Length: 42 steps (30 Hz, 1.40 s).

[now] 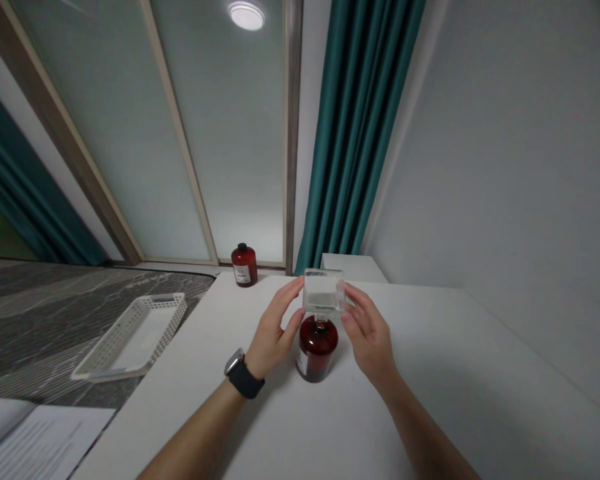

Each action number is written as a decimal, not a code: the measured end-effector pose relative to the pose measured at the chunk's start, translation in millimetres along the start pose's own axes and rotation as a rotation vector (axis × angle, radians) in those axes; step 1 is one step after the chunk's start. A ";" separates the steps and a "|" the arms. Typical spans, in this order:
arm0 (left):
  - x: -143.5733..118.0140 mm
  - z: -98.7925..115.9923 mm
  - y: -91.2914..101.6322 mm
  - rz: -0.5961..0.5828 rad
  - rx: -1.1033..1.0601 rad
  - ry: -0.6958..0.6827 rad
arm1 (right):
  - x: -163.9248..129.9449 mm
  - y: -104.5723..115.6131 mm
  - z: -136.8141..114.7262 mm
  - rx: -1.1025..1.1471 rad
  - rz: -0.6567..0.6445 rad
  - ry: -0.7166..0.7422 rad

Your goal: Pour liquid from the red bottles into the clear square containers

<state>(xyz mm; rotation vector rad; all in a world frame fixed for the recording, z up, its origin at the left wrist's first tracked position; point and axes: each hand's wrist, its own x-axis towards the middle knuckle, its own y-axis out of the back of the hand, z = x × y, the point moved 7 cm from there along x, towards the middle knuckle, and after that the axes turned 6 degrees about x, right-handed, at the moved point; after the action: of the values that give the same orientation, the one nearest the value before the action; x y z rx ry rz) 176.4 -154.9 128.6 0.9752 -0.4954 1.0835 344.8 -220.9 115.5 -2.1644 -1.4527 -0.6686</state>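
Between the left hand (273, 333) and right hand (367, 333), both grasping its sides, a clear plastic box (324, 291) sat atop the amber bottle (317, 348) on the desk (460, 373). The step looked like seating or lifting that box. Any next move would demand a level, even grip.

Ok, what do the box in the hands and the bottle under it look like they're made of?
The box between the left hand and right hand looks like clear hard plastic or acrylic: see-through walls, crisp edges. The bottle looks like glossy dark amber glass or plastic; highlights show, but which one is unclear.
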 end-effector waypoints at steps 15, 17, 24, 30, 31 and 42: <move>-0.1 2.2 1.4 0.001 -0.053 -0.006 | -0.8 -0.5 -5.9 -0.014 -0.020 0.066; 0.3 3.1 1.6 0.002 -0.044 -0.011 | -0.7 -0.8 -6.7 -0.010 -0.025 0.071; 1.0 5.2 2.6 0.016 -0.040 -0.027 | -0.9 -0.9 -7.4 -0.018 -0.028 0.083; 1.5 6.6 2.4 0.022 -0.044 -0.032 | -1.5 0.6 -6.7 -0.023 -0.024 0.090; 1.5 6.6 2.4 0.021 -0.044 -0.031 | -1.5 0.5 -6.8 -0.022 -0.030 0.094; 1.0 8.8 3.8 0.021 -0.051 -0.035 | -1.1 0.4 -10.1 -0.021 -0.037 0.123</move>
<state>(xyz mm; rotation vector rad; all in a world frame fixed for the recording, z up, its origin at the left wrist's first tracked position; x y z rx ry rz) 174.3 -161.4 135.4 0.9478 -0.5602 1.0689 343.3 -227.9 122.6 -2.0772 -1.4307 -0.8192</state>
